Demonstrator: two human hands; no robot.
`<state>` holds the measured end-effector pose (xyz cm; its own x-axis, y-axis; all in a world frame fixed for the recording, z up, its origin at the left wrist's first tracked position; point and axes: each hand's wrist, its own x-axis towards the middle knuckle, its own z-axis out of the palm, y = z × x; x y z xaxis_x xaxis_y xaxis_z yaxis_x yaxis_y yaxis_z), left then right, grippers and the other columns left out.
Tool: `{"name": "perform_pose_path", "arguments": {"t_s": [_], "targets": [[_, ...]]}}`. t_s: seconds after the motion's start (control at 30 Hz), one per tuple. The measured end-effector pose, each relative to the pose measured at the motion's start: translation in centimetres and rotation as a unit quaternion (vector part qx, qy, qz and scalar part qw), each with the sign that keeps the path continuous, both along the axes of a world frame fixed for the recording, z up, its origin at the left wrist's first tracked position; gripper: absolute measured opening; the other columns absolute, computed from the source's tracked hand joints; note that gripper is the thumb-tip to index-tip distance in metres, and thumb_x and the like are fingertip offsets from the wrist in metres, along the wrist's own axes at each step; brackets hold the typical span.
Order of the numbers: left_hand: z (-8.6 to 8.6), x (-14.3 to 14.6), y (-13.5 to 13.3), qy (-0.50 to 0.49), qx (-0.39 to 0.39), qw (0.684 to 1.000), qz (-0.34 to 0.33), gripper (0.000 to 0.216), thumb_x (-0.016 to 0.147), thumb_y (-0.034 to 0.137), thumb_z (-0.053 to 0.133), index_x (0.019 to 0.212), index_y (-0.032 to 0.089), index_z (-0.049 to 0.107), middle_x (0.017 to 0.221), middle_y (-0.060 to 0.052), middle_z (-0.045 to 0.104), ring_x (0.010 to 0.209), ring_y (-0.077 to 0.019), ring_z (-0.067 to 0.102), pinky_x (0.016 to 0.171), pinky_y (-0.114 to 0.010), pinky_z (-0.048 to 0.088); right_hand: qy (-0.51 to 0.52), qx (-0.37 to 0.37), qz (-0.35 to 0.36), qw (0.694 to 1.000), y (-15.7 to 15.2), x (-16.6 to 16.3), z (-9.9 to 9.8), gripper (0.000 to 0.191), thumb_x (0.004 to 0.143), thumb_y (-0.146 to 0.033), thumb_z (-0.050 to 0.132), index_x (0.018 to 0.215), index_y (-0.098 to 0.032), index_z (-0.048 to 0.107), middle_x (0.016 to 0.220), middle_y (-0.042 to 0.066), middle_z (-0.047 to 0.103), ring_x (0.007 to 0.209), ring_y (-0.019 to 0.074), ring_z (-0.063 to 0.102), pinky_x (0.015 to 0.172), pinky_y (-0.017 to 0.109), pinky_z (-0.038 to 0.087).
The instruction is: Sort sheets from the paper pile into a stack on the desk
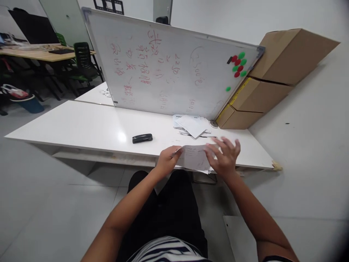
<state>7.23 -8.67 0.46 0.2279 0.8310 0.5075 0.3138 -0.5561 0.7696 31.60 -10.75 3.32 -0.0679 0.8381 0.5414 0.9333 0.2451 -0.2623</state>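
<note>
Between my two hands, over the front edge of the white desk, is a small stack of paper sheets point(195, 158) with faint writing on it. My left hand point(168, 160) is closed on the stack's left edge, thumb on top. At its right edge, my right hand point(224, 156) pinches the paper between thumb and index finger, while the other fingers are spread. A black stapler point(142, 138) lies on the desk to the left of the sheets. Just beyond the hands lies a loose pile of white papers point(192, 125).
A whiteboard point(174, 69) with red writing and round magnets leans upright along the back of the white desk point(89, 122). Cardboard boxes point(283, 54) are stacked at the right by the wall. Further left are a blue bin point(29, 104), a chair point(83, 60) and a monitor point(34, 27).
</note>
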Motion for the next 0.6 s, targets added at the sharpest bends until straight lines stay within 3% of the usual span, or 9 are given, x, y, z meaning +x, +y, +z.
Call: {"name": "perform_pose_path", "arguments": {"t_s": [0.07,0.13,0.23,0.33,0.4,0.6], "targets": [[0.5,0.4,0.9,-0.038,-0.013,0.999,0.030,0.036,0.093,0.049,0.041,0.097,0.028,0.070,0.098,-0.005,0.071,0.096,-0.0223,0.063,0.085,-0.037,0.049,0.152,-0.017,-0.041,0.987,0.6,1.4,-1.3,0.064,0.075,-0.052,0.067,0.133,-0.033,0.049,0.142,0.011,0.047,0.139,0.0367,0.028,0.107,0.064,0.023],[0.8,1.0,2.1,-0.057,-0.028,0.998,0.018,0.035,0.092,0.049,0.043,0.098,0.027,0.069,0.098,-0.005,0.070,0.095,-0.0222,0.063,0.086,-0.038,0.049,0.301,-0.060,0.019,0.952,1.4,2.4,-2.6,0.080,0.071,-0.056,0.068,0.140,-0.028,0.038,0.149,0.012,0.038,0.139,0.0337,0.029,0.105,0.058,0.032],[0.6,1.9,3.8,-0.064,-0.045,0.997,-0.018,0.032,0.090,0.049,0.049,0.097,0.024,0.069,0.099,-0.005,0.069,0.095,-0.0213,0.062,0.088,-0.036,0.048,0.428,-0.100,0.096,0.893,2.3,2.4,-4.5,0.069,0.070,-0.050,0.071,0.130,-0.027,0.048,0.144,0.010,0.045,0.132,0.0266,0.041,0.106,0.046,0.036],[-0.7,2.0,4.7,-0.057,-0.098,0.993,-0.019,0.034,0.087,0.050,0.052,0.096,0.022,0.069,0.100,-0.005,0.069,0.097,-0.0224,0.062,0.088,-0.037,0.047,0.483,-0.098,0.061,0.868,2.1,1.2,-6.6,0.046,0.071,-0.049,0.070,0.107,-0.021,0.062,0.120,0.010,0.064,0.114,0.0249,0.056,0.101,0.043,0.039],[-2.1,1.5,4.9,-0.065,-0.154,0.986,-0.010,0.036,0.084,0.051,0.056,0.097,0.020,0.069,0.099,-0.005,0.070,0.096,-0.0234,0.063,0.087,-0.037,0.048,0.498,-0.101,0.024,0.861,1.5,0.1,-7.7,0.040,0.075,-0.051,0.065,0.098,-0.019,0.063,0.103,0.009,0.070,0.101,0.0246,0.061,0.094,0.042,0.043],[-5.1,-0.2,3.9,-0.158,-0.231,0.960,0.028,0.041,0.081,0.050,0.060,0.106,0.019,0.065,0.107,-0.007,0.070,0.101,-0.0235,0.063,0.087,-0.036,0.049,0.416,-0.063,-0.057,0.905,-0.8,-2.5,-8.3,0.036,0.084,-0.053,0.051,0.095,-0.021,0.063,0.094,0.006,0.070,0.088,0.0230,0.062,0.080,0.035,0.046]]}}
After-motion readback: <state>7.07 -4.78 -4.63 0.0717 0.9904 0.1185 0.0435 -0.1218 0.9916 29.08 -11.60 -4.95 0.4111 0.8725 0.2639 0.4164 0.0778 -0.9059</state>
